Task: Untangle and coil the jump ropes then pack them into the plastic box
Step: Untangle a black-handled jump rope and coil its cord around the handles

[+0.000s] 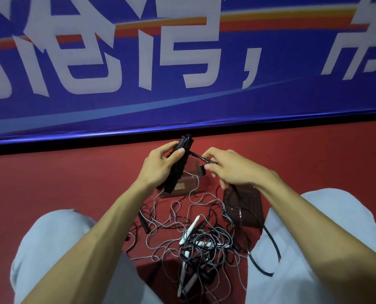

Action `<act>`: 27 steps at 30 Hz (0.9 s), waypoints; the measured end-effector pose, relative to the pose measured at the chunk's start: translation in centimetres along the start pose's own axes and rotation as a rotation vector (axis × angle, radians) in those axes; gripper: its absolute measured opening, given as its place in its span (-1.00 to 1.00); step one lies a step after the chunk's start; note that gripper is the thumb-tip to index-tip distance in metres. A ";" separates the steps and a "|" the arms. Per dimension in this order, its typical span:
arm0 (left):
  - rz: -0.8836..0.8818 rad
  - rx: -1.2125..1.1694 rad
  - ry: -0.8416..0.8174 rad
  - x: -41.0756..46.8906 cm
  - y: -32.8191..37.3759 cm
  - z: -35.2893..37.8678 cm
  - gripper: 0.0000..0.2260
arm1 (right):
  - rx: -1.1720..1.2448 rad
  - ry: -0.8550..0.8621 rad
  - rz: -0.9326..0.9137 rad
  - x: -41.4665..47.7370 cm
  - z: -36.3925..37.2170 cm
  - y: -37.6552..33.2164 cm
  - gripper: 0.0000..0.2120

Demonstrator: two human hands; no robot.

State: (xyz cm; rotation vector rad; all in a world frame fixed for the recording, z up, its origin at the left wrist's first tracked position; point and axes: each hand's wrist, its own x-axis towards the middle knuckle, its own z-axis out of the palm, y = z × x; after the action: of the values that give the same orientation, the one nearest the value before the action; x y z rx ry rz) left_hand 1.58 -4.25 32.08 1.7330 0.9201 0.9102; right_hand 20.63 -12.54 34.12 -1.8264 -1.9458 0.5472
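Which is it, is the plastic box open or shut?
Open. The plastic box has no lid on top; the lid lies flat on the red floor just right of it.

The rope tangle (193, 242) lies on the floor (73, 172) between the legs (51, 249). From it, the box (178, 185) sits at 12 o'clock, its lid (244, 205) at 2 o'clock, beside the box; the banner (182, 62) stands farther behind.
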 end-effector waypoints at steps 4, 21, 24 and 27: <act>-0.027 0.168 0.069 0.1 -0.8 0.0 -0.62 | -0.215 -0.034 0.002 0.0 0.3 -0.1 -0.81; 0.173 0.765 -0.311 -0.3 -0.7 -0.3 -0.59 | -0.373 0.443 -0.545 0.1 2.1 -1.3 -0.80; 0.238 0.724 -0.384 -0.7 -0.5 0.3 -0.67 | -0.274 0.497 -0.390 0.2 2.1 -1.0 -0.69; 0.244 0.644 -0.393 -0.9 -0.2 0.3 -0.64 | -0.155 0.531 -0.241 0.3 1.8 -0.6 -0.70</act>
State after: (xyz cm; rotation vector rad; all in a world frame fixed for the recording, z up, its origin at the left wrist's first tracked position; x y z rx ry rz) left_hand 1.41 -5.11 31.68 2.5059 0.7910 0.3982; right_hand 19.12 -12.24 32.90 -1.5781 -1.8248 -0.1597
